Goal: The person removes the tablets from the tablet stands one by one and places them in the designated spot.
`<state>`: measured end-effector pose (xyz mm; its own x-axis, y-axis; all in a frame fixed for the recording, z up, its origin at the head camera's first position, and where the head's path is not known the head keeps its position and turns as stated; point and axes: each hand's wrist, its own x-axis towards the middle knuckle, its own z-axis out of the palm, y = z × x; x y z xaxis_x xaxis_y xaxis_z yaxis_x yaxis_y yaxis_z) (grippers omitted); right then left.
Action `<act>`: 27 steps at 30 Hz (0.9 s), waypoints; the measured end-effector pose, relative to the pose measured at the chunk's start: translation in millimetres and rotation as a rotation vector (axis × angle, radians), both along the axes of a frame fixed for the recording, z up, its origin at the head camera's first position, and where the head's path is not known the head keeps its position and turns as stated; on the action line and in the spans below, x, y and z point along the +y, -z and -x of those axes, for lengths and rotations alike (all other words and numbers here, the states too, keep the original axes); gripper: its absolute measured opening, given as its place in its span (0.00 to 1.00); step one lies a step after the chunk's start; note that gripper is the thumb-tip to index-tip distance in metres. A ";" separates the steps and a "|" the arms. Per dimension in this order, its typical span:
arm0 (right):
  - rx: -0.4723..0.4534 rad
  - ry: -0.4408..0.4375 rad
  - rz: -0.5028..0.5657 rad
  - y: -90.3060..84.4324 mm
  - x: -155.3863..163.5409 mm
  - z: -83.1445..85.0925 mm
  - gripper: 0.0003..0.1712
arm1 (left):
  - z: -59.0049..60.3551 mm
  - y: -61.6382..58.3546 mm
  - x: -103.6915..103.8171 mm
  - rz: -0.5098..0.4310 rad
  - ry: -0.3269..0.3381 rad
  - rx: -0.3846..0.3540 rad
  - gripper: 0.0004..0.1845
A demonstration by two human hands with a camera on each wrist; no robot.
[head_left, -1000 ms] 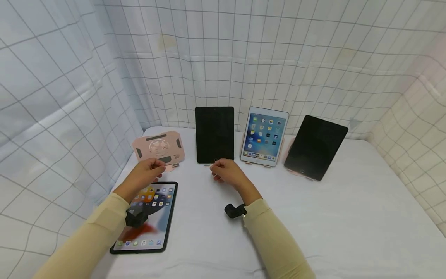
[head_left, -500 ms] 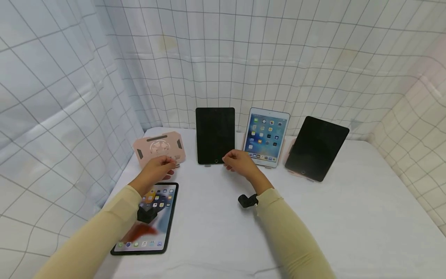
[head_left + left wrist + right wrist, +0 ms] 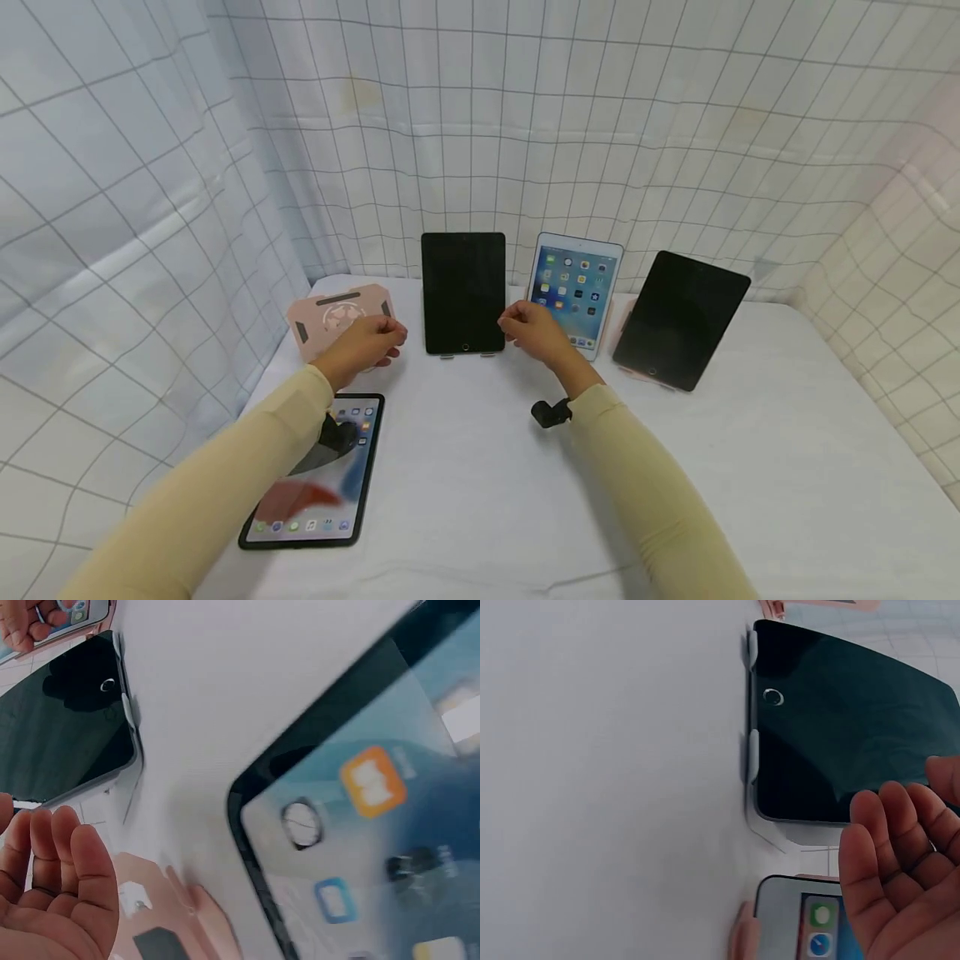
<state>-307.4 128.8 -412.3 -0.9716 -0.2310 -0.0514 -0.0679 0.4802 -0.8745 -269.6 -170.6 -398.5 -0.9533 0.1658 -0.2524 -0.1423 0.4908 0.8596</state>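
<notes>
A dark-screened tablet (image 3: 462, 292) stands upright on a small stand at the back of the white table (image 3: 480, 500). My left hand (image 3: 365, 344) hovers just left of it, in front of an empty pink stand (image 3: 330, 312), fingers relaxed and holding nothing. My right hand (image 3: 531, 327) hovers at the tablet's right edge, open, partly covering a lit white tablet (image 3: 573, 283). The left wrist view shows the dark tablet (image 3: 60, 727) and my left fingers (image 3: 64, 889). In the right wrist view my right fingers (image 3: 900, 847) are beside the dark tablet (image 3: 847, 727).
A lit black-framed tablet (image 3: 318, 492) lies flat at the near left under my left forearm. A third dark tablet (image 3: 678, 317) leans on a pink stand at the back right. Gridded white curtains (image 3: 150, 208) close in the table on three sides.
Both hands have moved away from me and apart, rising from the table in front of the dark tablet to either side of it. The tablets have not moved.
</notes>
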 end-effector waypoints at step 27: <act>0.196 0.172 -0.042 -39.3 -10.4 27.8 0.13 | 44.0 -28.2 33.0 0.102 -0.168 0.194 0.19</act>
<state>-335.2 118.4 -373.0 -0.9887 -0.0634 0.1357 -0.1484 0.5353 -0.8315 -313.6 -137.6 -370.2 -0.9975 -0.0160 -0.0695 -0.0666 0.5593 0.8263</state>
